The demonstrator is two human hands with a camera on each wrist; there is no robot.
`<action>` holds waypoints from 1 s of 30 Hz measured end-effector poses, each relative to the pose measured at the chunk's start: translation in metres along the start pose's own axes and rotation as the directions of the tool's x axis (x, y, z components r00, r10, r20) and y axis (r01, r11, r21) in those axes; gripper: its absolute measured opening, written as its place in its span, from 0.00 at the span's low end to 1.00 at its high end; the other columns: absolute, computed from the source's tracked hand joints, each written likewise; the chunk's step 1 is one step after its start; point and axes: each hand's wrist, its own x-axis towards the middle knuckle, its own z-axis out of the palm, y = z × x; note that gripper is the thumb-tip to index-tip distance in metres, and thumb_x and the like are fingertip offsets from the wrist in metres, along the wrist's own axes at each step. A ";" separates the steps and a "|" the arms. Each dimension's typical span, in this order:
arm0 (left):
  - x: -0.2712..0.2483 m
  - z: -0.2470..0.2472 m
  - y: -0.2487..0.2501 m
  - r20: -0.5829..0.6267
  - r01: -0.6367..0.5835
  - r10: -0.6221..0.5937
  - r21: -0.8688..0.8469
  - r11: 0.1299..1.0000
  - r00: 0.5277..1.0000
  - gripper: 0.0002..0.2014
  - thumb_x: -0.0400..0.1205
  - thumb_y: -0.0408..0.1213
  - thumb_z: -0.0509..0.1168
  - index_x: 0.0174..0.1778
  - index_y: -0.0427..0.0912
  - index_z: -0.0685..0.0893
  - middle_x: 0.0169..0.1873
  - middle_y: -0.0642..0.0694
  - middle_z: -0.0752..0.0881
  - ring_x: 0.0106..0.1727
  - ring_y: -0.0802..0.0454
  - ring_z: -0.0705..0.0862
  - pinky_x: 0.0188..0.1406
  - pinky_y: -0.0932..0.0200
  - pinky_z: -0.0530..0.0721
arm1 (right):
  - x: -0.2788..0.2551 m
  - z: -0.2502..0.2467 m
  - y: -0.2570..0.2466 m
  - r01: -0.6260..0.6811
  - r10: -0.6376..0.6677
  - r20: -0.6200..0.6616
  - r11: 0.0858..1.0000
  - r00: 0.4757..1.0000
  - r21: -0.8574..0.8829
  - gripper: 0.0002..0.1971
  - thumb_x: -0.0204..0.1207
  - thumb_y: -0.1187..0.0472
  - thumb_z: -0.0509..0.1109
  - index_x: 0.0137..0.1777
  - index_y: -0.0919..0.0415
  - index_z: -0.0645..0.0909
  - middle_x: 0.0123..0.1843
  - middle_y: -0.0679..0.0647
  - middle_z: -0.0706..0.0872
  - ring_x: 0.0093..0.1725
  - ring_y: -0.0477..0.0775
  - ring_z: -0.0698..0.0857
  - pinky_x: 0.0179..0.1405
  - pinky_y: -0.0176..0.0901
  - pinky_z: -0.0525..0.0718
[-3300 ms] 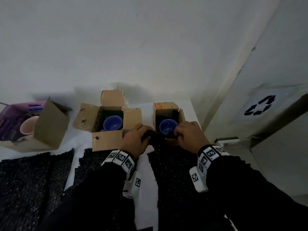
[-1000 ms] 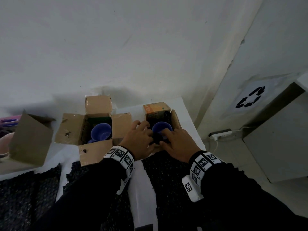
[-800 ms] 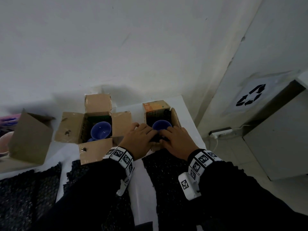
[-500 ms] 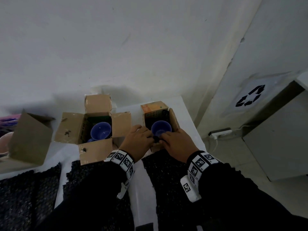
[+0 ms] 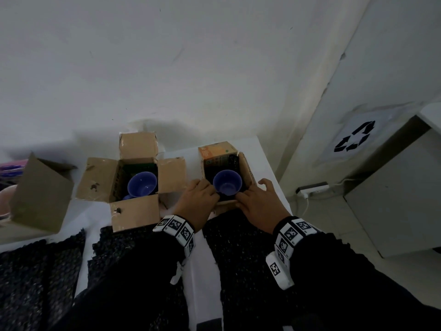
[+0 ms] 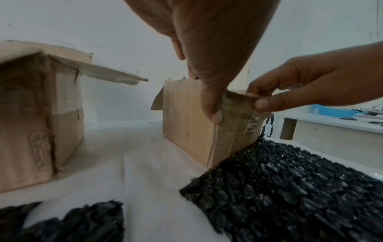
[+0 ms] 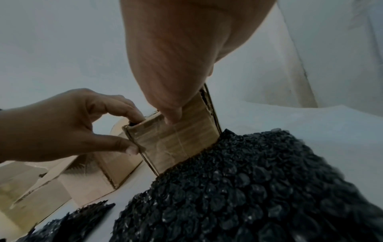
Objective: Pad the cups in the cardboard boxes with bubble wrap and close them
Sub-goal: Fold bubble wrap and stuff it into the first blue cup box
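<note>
A small cardboard box [image 5: 247, 172] stands open at the table's far right with a blue cup [image 5: 227, 183] inside and black bubble wrap [image 5: 210, 173] around the cup. My left hand [image 5: 198, 199] grips the box's near left corner, thumb [image 6: 215, 114] outside and fingers over the rim. My right hand [image 5: 257, 200] pinches the near wall [image 7: 180, 140], thumb [image 7: 170, 116] outside and fingers inside. A flat sheet of black bubble wrap [image 5: 238, 247] lies on the table against the box's near side.
A larger box [image 5: 100, 177] with its flaps spread holds another blue cup [image 5: 142, 187]. Farther left is a third box [image 5: 40, 194] by a pink cup [image 5: 4, 199]. More black wrap sheets [image 5: 35, 271] lie near me. The table's right edge [image 5: 269, 168] runs beside the small box; a power strip [image 5: 312, 188] lies on the floor.
Both hands held a bundle of black wrap over the small box's mouth. Now the wrap sits down inside, the cup shows fully, and the hands have drawn back to the near rim.
</note>
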 end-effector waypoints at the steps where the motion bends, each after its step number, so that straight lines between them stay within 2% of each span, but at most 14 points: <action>1: 0.001 -0.001 0.001 0.027 -0.018 0.017 0.013 1.000 0.999 0.11 0.63 0.35 0.78 0.37 0.49 0.86 0.37 0.49 0.83 0.45 0.44 0.80 0.50 0.51 0.74 | -0.001 0.001 0.000 -0.005 0.004 0.007 1.000 1.000 0.008 0.05 0.76 0.55 0.64 0.42 0.49 0.81 0.36 0.45 0.85 0.45 0.53 0.84 0.62 0.57 0.63; 3: 0.000 -0.001 0.001 0.048 -0.059 0.058 0.027 0.998 0.997 0.11 0.61 0.33 0.78 0.35 0.50 0.86 0.35 0.49 0.83 0.42 0.45 0.81 0.53 0.50 0.74 | -0.001 0.001 -0.003 -0.024 0.024 0.016 1.000 1.000 0.019 0.03 0.73 0.58 0.69 0.42 0.49 0.81 0.40 0.45 0.85 0.47 0.53 0.84 0.60 0.56 0.62; 6: -0.001 -0.001 -0.001 0.025 -0.096 0.095 0.056 0.994 0.995 0.13 0.60 0.30 0.76 0.36 0.50 0.86 0.34 0.50 0.84 0.40 0.45 0.83 0.64 0.47 0.75 | 0.002 -0.001 -0.005 -0.048 0.048 0.029 0.999 0.998 0.016 0.05 0.70 0.60 0.72 0.42 0.48 0.81 0.42 0.45 0.84 0.47 0.53 0.83 0.57 0.55 0.62; 8: -0.002 0.001 0.001 0.003 -0.082 0.082 0.057 0.995 0.997 0.16 0.62 0.29 0.75 0.43 0.48 0.84 0.34 0.50 0.84 0.40 0.46 0.84 0.67 0.47 0.74 | 0.003 -0.002 -0.005 -0.049 0.049 0.055 0.999 0.997 0.006 0.06 0.70 0.61 0.72 0.43 0.48 0.81 0.41 0.44 0.84 0.47 0.52 0.83 0.58 0.56 0.61; 11: 0.000 -0.008 0.006 0.068 -0.022 0.019 0.036 0.999 0.998 0.22 0.69 0.28 0.70 0.57 0.47 0.75 0.34 0.50 0.85 0.40 0.44 0.84 0.72 0.42 0.66 | 0.005 -0.003 -0.004 -0.047 0.047 0.086 0.999 0.995 -0.007 0.08 0.70 0.62 0.72 0.47 0.50 0.80 0.39 0.46 0.85 0.46 0.54 0.84 0.58 0.57 0.61; 15: -0.003 -0.015 0.011 0.127 0.076 -0.082 0.051 0.996 0.988 0.17 0.71 0.27 0.67 0.52 0.48 0.79 0.42 0.48 0.88 0.60 0.43 0.80 0.76 0.33 0.55 | 0.006 -0.007 -0.004 -0.047 0.054 0.132 0.997 0.990 -0.056 0.14 0.66 0.64 0.71 0.51 0.52 0.77 0.36 0.48 0.84 0.44 0.56 0.83 0.57 0.56 0.61; 17: -0.005 -0.016 0.013 0.129 0.121 -0.125 0.039 0.992 0.984 0.17 0.70 0.26 0.67 0.52 0.49 0.81 0.45 0.47 0.88 0.67 0.42 0.77 0.76 0.31 0.54 | 0.005 -0.008 -0.004 -0.043 0.049 0.167 0.998 0.985 -0.039 0.13 0.71 0.64 0.67 0.55 0.54 0.76 0.41 0.50 0.85 0.48 0.57 0.82 0.57 0.54 0.60; 20: -0.007 -0.019 0.020 0.167 0.161 -0.163 0.026 0.987 0.972 0.17 0.75 0.28 0.64 0.56 0.48 0.78 0.55 0.46 0.85 0.72 0.42 0.71 0.77 0.34 0.50 | 0.000 -0.007 -0.007 -0.025 0.024 0.181 1.000 0.983 0.004 0.13 0.77 0.63 0.63 0.61 0.56 0.74 0.53 0.54 0.84 0.57 0.60 0.79 0.57 0.54 0.61; 23: -0.008 -0.018 0.022 0.188 0.197 -0.188 -0.029 0.980 0.964 0.16 0.80 0.36 0.63 0.63 0.49 0.77 0.64 0.47 0.83 0.78 0.45 0.65 0.77 0.37 0.48 | -0.016 -0.014 -0.009 -0.057 0.054 0.038 0.996 0.998 0.068 0.20 0.70 0.58 0.71 0.63 0.54 0.77 0.64 0.52 0.80 0.63 0.58 0.75 0.57 0.53 0.66; 25: -0.012 -0.014 0.025 0.198 0.212 -0.196 -0.064 0.975 0.960 0.20 0.82 0.43 0.62 0.71 0.49 0.73 0.71 0.46 0.78 0.81 0.46 0.60 0.78 0.37 0.47 | -0.032 -0.019 -0.010 -0.131 0.139 -0.053 0.982 0.989 0.134 0.18 0.66 0.57 0.74 0.56 0.54 0.78 0.60 0.52 0.80 0.58 0.59 0.76 0.51 0.52 0.70; 26: -0.015 -0.012 0.028 0.218 0.207 -0.190 -0.057 0.977 0.957 0.26 0.82 0.47 0.61 0.77 0.48 0.68 0.76 0.46 0.73 0.82 0.47 0.56 0.78 0.38 0.47 | -0.043 -0.021 -0.011 -0.167 0.178 -0.063 0.975 0.982 0.150 0.14 0.67 0.56 0.74 0.52 0.54 0.78 0.55 0.52 0.80 0.55 0.61 0.78 0.48 0.51 0.70; 28: -0.025 -0.011 0.036 0.254 0.186 -0.174 -0.021 0.982 0.951 0.35 0.83 0.52 0.60 0.83 0.45 0.55 0.83 0.46 0.59 0.84 0.46 0.50 0.79 0.39 0.48 | -0.065 -0.022 -0.014 -0.260 0.257 0.041 0.952 0.966 0.164 0.12 0.69 0.49 0.72 0.47 0.52 0.76 0.49 0.50 0.79 0.52 0.61 0.79 0.45 0.50 0.69; 29: -0.030 -0.011 0.040 0.242 0.185 -0.175 -0.021 0.982 0.954 0.37 0.82 0.53 0.61 0.84 0.45 0.52 0.84 0.45 0.56 0.84 0.45 0.49 0.79 0.40 0.49 | -0.077 -0.020 -0.017 -0.323 0.300 0.151 0.933 0.942 0.161 0.17 0.69 0.40 0.70 0.50 0.50 0.76 0.52 0.50 0.78 0.54 0.60 0.78 0.47 0.51 0.71; 30: -0.036 -0.012 0.045 0.212 0.187 -0.175 -0.037 0.982 0.962 0.38 0.81 0.53 0.62 0.84 0.45 0.53 0.84 0.44 0.55 0.84 0.43 0.49 0.80 0.40 0.51 | -0.090 -0.017 -0.019 -0.380 0.335 0.273 0.916 0.902 0.131 0.27 0.65 0.30 0.66 0.56 0.48 0.75 0.58 0.50 0.77 0.59 0.60 0.76 0.52 0.53 0.72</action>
